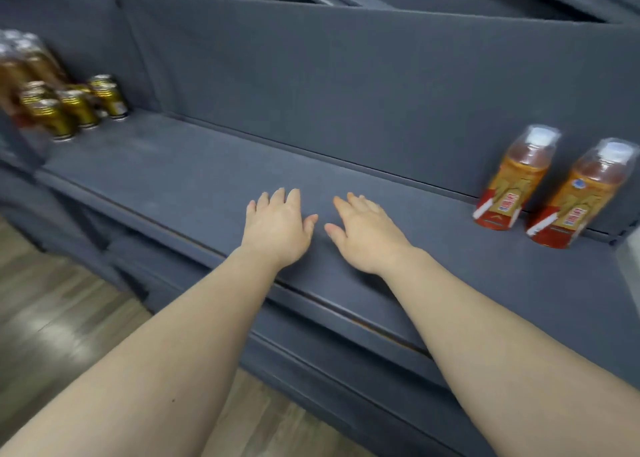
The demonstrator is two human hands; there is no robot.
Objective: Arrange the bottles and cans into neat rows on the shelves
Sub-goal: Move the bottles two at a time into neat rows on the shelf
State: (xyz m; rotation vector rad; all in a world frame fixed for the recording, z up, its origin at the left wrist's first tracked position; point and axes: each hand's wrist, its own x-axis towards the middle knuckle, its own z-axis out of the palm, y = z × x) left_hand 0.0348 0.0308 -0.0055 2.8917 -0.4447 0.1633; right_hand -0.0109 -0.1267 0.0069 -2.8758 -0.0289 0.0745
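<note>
No legible text
Red vertical characters stood on the orange labels of the left bottle [512, 182] and the right bottle [580, 202], too blurred to read; print on the gold cans [75, 109] was smeared too.

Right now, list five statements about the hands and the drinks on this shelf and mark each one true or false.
1. The left hand and the right hand are both open and hold nothing. True.
2. Two orange-labelled bottles stand upright at the right end of the shelf. True.
3. The gold cans stand right beside those bottles. False: they cluster at the far left end, with the bare shelf between.
4. The right hand grips the nearer bottle. False: it is well apart from both bottles, near the middle of the shelf.
5. The floor below the shelf looks like wood planks. True.
</note>
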